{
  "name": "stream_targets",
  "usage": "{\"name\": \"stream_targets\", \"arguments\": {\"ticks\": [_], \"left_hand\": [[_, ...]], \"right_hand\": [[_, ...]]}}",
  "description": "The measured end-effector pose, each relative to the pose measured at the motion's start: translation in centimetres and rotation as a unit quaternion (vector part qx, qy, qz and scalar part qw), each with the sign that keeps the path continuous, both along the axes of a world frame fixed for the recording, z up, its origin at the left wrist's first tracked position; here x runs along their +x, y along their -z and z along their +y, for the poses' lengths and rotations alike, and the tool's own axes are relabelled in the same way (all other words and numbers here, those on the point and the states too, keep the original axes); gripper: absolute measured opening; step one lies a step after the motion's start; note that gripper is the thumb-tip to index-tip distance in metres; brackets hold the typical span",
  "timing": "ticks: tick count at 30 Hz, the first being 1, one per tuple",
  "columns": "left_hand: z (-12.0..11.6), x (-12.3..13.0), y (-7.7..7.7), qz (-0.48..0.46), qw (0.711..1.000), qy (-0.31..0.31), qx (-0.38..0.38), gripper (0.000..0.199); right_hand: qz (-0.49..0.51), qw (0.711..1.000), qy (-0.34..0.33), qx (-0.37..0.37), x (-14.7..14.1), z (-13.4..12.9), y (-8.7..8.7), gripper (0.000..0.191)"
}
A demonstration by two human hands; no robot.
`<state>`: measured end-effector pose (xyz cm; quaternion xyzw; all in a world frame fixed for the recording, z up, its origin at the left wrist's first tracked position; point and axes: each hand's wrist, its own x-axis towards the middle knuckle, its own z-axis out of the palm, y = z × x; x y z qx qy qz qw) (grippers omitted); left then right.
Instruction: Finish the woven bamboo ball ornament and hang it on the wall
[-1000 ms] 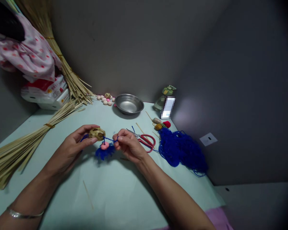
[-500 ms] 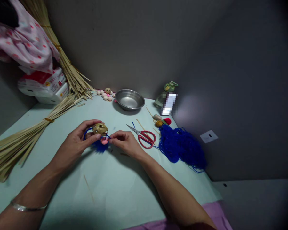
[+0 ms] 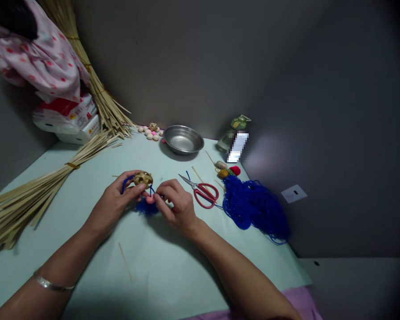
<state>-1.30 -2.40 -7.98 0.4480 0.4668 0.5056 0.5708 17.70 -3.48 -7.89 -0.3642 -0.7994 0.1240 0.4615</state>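
Observation:
A small woven straw ball (image 3: 143, 178) is held between the thumb and fingers of my left hand (image 3: 120, 192), with a blue cord looped beside it. Just below the ball hang a pink bead (image 3: 150, 199) and a blue tassel (image 3: 146, 207). My right hand (image 3: 176, 202) pinches the blue cord close to the bead, fingertips together. To the right of that hand lie red-handled scissors (image 3: 205, 194), blades pointing up and left. A large heap of blue yarn (image 3: 253, 206) rests on the table's right side.
Bundled straw strips (image 3: 50, 184) cover the left. At the back stand a metal bowl (image 3: 183, 140), beads (image 3: 152, 137), tissue packs (image 3: 76, 116), a green bottle (image 3: 225, 141) and a phone (image 3: 238, 147). Small coloured yarn pieces (image 3: 222, 173) lie near the blue heap.
The whole view has shifted slightly, so things appear a little further right. My right hand has turned and its fingers have bent more at the cord. My left hand still holds the ball.

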Motion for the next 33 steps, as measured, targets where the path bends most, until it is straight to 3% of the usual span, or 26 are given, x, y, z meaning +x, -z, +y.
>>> {"name": "stream_targets", "arguments": {"ticks": [5,8,10,12,15,17,20,28,33], "left_hand": [[-0.1,0.2,0.0,-0.015,1.0,-0.011,-0.001,0.046],[-0.3,0.4,-0.4,-0.08,0.996,-0.014,-0.036,0.043],[-0.2,0.3,-0.7,-0.135,0.989,-0.012,-0.063,0.039],[-0.1,0.2,-0.8,-0.168,0.983,-0.015,-0.066,0.034],[0.1,0.0,-0.9,-0.18,0.982,-0.016,-0.052,0.034],[0.1,0.1,-1.0,-0.17,0.984,0.001,-0.044,0.034],[-0.1,0.4,-1.0,-0.146,0.988,0.035,-0.039,0.033],[-0.7,0.7,-0.9,-0.032,0.994,0.105,0.001,0.053],[-1.1,0.9,-1.1,0.049,0.996,0.051,0.047,0.045]], "right_hand": [[-0.189,0.971,0.047,0.139,-0.4,-0.4,1.0,0.03],[-0.232,0.952,0.046,0.196,-0.9,-0.6,1.5,0.031],[-0.229,0.955,0.034,0.186,-1.1,-0.7,1.6,0.031],[-0.191,0.974,0.022,0.118,-1.1,-0.7,1.4,0.03],[-0.057,0.997,-0.001,-0.053,-0.8,-0.3,1.0,0.025],[0.056,0.984,-0.013,-0.171,-0.6,0.1,0.8,0.018],[0.193,0.935,-0.024,-0.295,-0.6,0.9,1.0,0.011],[0.336,0.851,-0.027,-0.402,-0.8,1.7,1.3,0.014],[0.365,0.819,-0.077,-0.435,-1.4,1.2,1.1,0.019]]}}
